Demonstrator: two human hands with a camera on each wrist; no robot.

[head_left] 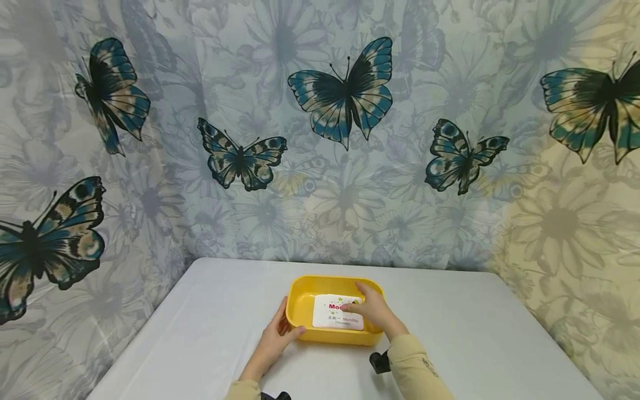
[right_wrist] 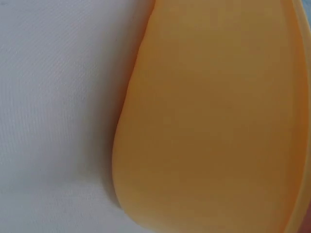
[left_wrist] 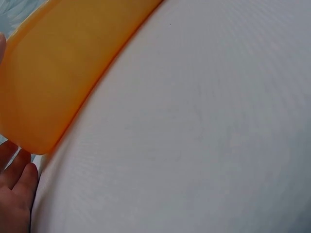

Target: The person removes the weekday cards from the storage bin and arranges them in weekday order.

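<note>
Left hand (head_left: pixel 272 337) and right hand (head_left: pixel 376 311) apart over a white table (head_left: pixel 460 322), the left gripping a yellow tray's (head_left: pixel 340 336) near left corner, the right reaching in, thumb and index finger spread above a "Monday" card (head_left: pixel 334 318) lying inside.

White table (head_left: pixel 460 322), rounded far corners, yellow tub (head_left: pixel 335 336) with rounded corners resting directly on it

A butterfly-printed floral backdrop (head_left: pixel 345 208) rises behind a white table (head_left: pixel 450 322).
</note>
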